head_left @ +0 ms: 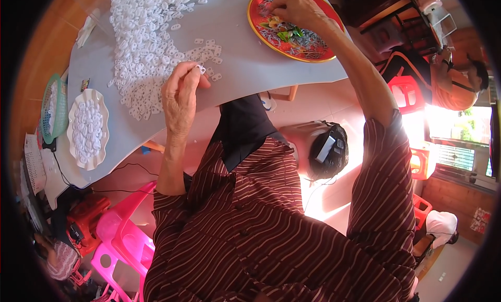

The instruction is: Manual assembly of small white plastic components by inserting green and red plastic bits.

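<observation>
My left hand (181, 96) is raised over the table's near edge, thumb and fingers pinched round a small white plastic piece with two holes (200, 68). Just beyond it lie loose flat white pieces (206, 50) of a similar kind. My right hand (300, 8) reaches into a round red plate (261, 34) with a gold rim and a painted flower pattern. Small thin grey metal pieces (314, 42) are scattered over that plate. The right fingertips are drawn together down at the plate; what they pinch, if anything, is too small to make out.
A large heap of white pieces (138, 36) covers the grey table's (229, 25) left part. Further left stand a wavy-edged white dish (104, 140) of white pieces and a green basket (61, 106). Below are a pink chair (122, 223) and a black-lined bin (334, 169). Other people sit nearby.
</observation>
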### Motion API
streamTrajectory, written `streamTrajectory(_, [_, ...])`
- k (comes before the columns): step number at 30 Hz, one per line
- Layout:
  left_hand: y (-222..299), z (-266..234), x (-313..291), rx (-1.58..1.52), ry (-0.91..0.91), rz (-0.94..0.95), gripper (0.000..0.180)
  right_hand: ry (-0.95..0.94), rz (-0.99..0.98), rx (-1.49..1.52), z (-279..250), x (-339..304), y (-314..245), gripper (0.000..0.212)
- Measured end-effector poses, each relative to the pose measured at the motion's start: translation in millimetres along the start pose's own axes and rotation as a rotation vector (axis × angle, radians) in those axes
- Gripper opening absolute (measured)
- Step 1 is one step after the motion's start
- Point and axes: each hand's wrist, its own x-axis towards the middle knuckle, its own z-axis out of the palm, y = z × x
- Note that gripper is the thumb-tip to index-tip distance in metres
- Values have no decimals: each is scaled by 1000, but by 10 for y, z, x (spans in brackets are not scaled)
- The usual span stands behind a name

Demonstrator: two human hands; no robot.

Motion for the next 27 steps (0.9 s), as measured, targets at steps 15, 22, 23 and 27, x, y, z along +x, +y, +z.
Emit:
streamTrajectory(15, [38,8,-1,57,5,-54,19,-62,209,100,-25,97,184,21])
streamTrajectory(22, [46,9,-7,48,-4,-55,19,152,-101,-240,207,61,331,29])
streamTrajectory(23, [58,8,-7,47,-6,-61,19,153,-100,-240,224,74,370,29])
streamTrajectory(27, [57,16,-4,37,2,-54,19,70,-453,-644,184,107,525,24])
